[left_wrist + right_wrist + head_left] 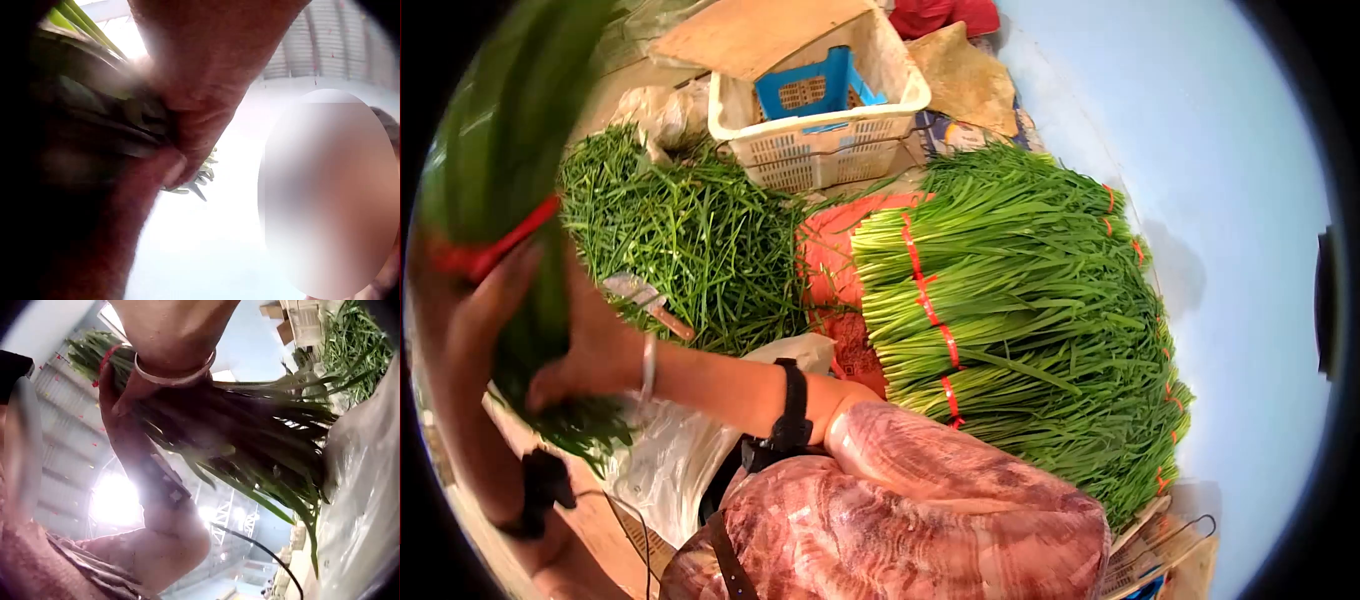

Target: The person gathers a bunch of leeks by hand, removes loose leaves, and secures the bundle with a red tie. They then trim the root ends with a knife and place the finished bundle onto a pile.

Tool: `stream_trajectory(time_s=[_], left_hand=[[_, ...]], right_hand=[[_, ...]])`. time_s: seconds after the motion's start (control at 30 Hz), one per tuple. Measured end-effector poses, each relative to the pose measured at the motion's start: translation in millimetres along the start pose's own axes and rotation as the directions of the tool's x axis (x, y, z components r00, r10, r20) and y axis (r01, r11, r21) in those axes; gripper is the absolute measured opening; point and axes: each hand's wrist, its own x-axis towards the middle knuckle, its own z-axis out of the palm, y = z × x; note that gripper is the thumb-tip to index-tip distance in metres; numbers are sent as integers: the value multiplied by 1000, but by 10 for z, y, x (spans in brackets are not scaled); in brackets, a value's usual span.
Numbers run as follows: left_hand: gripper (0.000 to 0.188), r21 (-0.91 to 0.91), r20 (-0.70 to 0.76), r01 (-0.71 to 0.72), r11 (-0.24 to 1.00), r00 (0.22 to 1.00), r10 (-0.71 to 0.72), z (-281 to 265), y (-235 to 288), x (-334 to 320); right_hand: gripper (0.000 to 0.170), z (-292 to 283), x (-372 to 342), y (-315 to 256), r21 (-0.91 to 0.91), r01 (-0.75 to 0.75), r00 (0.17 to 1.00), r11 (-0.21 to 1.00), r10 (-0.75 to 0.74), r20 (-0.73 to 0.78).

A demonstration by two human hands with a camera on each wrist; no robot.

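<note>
A bunch of long green leaves (525,110), bound with a red band (495,245), stands raised at the far left of the head view. My left hand (460,310) grips it just below the band, fingers curled round. Lower down, my right hand (595,335), with a pale bracelet at its wrist, holds the bunch between thumb and fingers. Seen from the right wrist, the leaves (250,437) spread out towards a clear plastic bag (365,487). The left wrist view is dark and close; skin touches the bunch there, and most fingers are hidden.
Banded green bundles (1010,290) are stacked at the right, beside red sheeting (835,240). Loose cut leaves (700,240) lie in a heap, with a knife (665,315) on them. A white basket (820,150) stands behind; a clear plastic bag (665,465) lies below my right forearm.
</note>
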Motion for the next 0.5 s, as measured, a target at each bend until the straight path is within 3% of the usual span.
stream_trajectory(time_s=[0.03,0.07,0.1,0.13,0.17,0.2,0.23,0.27,0.3,0.37,0.4,0.47,0.5], left_hand=[[73,-144,-7,-169,975,986,169,327,313,165],[91,-64,-39,-295,953,955,293,593,484,297],[98,39,-8,-395,918,918,396,782,610,381],[104,145,24,-486,862,872,488,928,695,461],[110,186,47,-532,826,845,533,1067,722,568],[115,222,80,-576,786,815,574,1213,747,640],[118,138,103,-588,797,809,579,1354,786,662],[121,54,121,-592,804,804,583,1470,842,670],[124,59,198,-538,841,832,518,1526,895,626],[124,-41,178,-618,785,769,614,1684,824,621],[122,-85,187,-628,773,752,632,1715,751,628],[116,-110,294,-384,917,869,399,1624,574,637],[109,-78,304,-255,964,915,266,1549,484,655]], right_hand=[[119,-103,-4,-198,31,10,996,999,-7,-94],[102,-344,17,-293,-281,44,978,959,-99,-184],[77,-577,-63,-278,-661,42,871,750,-351,-343],[68,-646,-137,-714,-568,-20,917,823,-212,-339],[55,-895,-134,-774,-366,-90,890,926,-90,-446],[48,-1088,-263,-1013,-715,-70,898,695,-269,-349],[41,-1213,-406,-1381,-939,-50,902,340,-389,-188],[43,-1199,-381,-1739,-949,10,872,316,-467,-146],[49,-1305,-480,-1951,-504,162,825,848,-397,-403],[59,-1504,-677,-2691,-443,162,820,882,-370,-437],[60,-1471,-821,-3052,-601,84,761,795,-441,-476],[52,-1558,-1035,-3759,-678,7,489,735,-594,-639],[47,-1720,-1179,-4128,-763,45,478,645,-684,-551]])
